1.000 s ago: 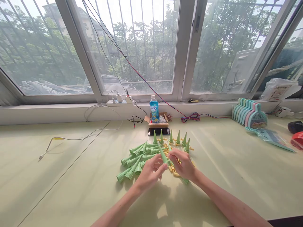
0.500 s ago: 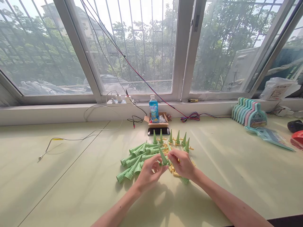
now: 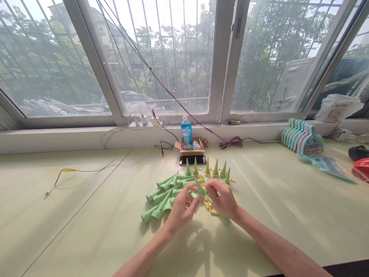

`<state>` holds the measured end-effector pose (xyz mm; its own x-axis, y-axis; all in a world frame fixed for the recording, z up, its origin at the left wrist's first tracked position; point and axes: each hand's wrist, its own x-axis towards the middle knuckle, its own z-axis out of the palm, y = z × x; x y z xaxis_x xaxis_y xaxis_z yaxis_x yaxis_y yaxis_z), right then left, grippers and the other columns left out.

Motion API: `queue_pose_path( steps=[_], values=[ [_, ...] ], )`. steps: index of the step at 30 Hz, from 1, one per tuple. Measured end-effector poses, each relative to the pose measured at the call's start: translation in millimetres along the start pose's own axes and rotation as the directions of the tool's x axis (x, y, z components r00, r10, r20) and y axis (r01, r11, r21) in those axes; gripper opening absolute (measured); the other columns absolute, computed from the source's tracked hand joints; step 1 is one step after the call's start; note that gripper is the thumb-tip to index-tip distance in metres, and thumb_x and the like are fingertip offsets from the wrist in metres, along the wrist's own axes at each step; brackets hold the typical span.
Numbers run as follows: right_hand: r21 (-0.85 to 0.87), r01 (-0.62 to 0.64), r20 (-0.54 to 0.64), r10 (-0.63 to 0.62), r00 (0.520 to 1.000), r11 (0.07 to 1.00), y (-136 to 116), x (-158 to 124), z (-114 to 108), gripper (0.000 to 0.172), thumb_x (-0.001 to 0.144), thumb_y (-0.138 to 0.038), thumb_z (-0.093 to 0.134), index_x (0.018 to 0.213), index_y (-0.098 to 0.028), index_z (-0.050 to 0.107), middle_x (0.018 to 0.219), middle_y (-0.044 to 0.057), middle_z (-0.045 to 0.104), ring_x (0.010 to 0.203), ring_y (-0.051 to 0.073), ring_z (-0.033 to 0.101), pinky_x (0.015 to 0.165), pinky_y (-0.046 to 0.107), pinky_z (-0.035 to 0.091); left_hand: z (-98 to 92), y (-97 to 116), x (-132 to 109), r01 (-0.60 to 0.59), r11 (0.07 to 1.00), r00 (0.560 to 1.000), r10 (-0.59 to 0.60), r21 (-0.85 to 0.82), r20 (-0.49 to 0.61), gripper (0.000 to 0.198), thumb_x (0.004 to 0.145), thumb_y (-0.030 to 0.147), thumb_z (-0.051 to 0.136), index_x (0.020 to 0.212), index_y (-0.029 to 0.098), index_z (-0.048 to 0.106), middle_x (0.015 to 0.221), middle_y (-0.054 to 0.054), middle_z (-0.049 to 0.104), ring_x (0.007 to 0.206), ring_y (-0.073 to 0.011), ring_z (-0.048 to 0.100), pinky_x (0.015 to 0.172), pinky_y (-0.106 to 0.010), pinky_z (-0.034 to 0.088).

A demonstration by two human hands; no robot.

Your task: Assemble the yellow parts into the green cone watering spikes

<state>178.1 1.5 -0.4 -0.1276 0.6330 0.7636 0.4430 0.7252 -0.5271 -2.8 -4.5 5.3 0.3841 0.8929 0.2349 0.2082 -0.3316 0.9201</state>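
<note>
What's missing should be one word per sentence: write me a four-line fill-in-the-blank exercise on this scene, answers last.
1. The plastic spike in the left hand is coloured ____.
2. The bottle in the cardboard box is coloured ____.
3. The smartphone lies ____ the cardboard box and the upright spikes.
4. Seen from the camera, the coiled cable lies on the bottle's ____ side.

Missing words: green; blue; between; right.

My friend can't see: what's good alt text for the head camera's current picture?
A person's left hand holds a green cone above a pale table, the right hand beside it. More green cones lie heaped to the left, others stand upright farther back, and a blue bottle is near the window.
</note>
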Motion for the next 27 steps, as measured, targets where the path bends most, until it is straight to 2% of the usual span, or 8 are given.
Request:
queue_pose_path(
  steps=[2,4,7,9,14,17,22,27],
  values=[
    [-0.001,0.008,-0.025,-0.008,1.000,1.000,-0.5,0.7,-0.9,0.021,0.099,-0.018,0.045,0.080,-0.020,0.052,0.066,-0.003,0.048,0.054,0.010,0.038,0.051,0.022,0.032,-0.1,-0.1,1.4,0.046,0.996,0.999,-0.047,-0.077,-0.008,0.033,0.094,0.049,0.050,0.112,0.022,0.051,0.101,-0.005,0.059,0.053,-0.0084,0.055,0.042,-0.020,0.043],
    [-0.002,0.023,-0.048,-0.023,0.999,1.000,-1.2,1.4,-1.5,0.020,0.099,-0.016,0.045,0.081,-0.020,0.052,0.068,-0.002,0.049,0.056,0.010,0.039,0.052,0.022,0.033,-0.9,-0.3,3.0,0.082,0.990,0.996,-0.085,-0.119,-0.029,0.035,0.094,0.054,0.048,0.102,0.020,0.053,0.084,-0.002,0.060,0.049,-0.0095,0.054,0.039,-0.019,0.039],
    [-0.003,0.052,-0.074,-0.052,0.996,0.999,-2.2,1.9,-1.6,0.019,0.098,-0.014,0.046,0.083,-0.020,0.054,0.067,-0.002,0.048,0.057,0.011,0.040,0.054,0.023,0.034,-2.5,0.1,4.4,0.130,0.983,0.990,-0.135,-0.132,-0.028,0.048,0.094,0.060,0.043,0.079,0.017,0.056,0.050,0.004,0.048,0.039,-0.0092,0.046,0.040,-0.019,0.034],
    [0.006,0.076,-0.073,-0.075,0.995,0.997,-2.4,1.5,-1.3,0.018,0.098,-0.013,0.046,0.084,-0.021,0.055,0.067,-0.002,0.048,0.058,0.012,0.041,0.054,0.023,0.035,-3.0,1.3,4.6,0.162,0.977,0.987,-0.162,-0.138,0.010,0.059,0.094,0.063,0.039,0.065,0.015,0.056,0.039,0.006,0.039,0.033,-0.0070,0.037,0.041,-0.020,0.031],
    [0.055,0.157,0.025,-0.159,0.987,0.986,-0.6,-0.6,-0.9,0.016,0.097,-0.010,0.047,0.092,-0.020,0.058,0.076,0.002,0.055,0.062,0.012,0.049,0.055,0.023,0.040,-2.9,3.2,4.1,0.243,0.956,0.965,-0.221,-0.164,0.142,0.071,0.090,0.071,0.036,0.062,0.012,0.064,0.048,-0.001,0.052,0.032,-0.0068,0.038,0.038,-0.021,0.024],
    [0.061,0.171,0.062,-0.175,0.983,0.983,1.7,-1.6,-0.4,0.017,0.097,-0.010,0.046,0.094,-0.020,0.059,0.077,0.002,0.056,0.063,0.013,0.050,0.055,0.023,0.041,-3.5,1.3,4.2,0.251,0.950,0.957,-0.216,-0.184,0.194,0.069,0.091,0.069,0.036,0.068,0.012,0.067,0.045,0.001,0.049,0.031,-0.0060,0.034,0.039,-0.021,0.026],
    [0.046,0.167,0.067,-0.169,0.983,0.985,3.5,-1.6,0.5,0.016,0.098,-0.012,0.046,0.092,-0.020,0.059,0.075,0.002,0.057,0.063,0.013,0.051,0.056,0.023,0.041,-5.6,-2.6,4.9,0.243,0.948,0.957,-0.200,-0.204,0.209,0.063,0.092,0.066,0.040,0.076,0.012,0.067,0.043,0.004,0.046,0.031,-0.0059,0.032,0.040,-0.021,0.029],
    [0.019,0.140,0.082,-0.141,0.987,0.990,0.1,0.7,-0.3,0.018,0.100,-0.018,0.044,0.088,-0.020,0.058,0.071,0.001,0.057,0.059,0.013,0.049,0.054,0.023,0.040,-6.9,-4.4,5.9,0.215,0.956,0.965,-0.177,-0.199,0.191,0.055,0.091,0.066,0.043,0.074,0.016,0.059,0.039,0.006,0.043,0.032,-0.0076,0.034,0.039,-0.020,0.026]
  ],
)
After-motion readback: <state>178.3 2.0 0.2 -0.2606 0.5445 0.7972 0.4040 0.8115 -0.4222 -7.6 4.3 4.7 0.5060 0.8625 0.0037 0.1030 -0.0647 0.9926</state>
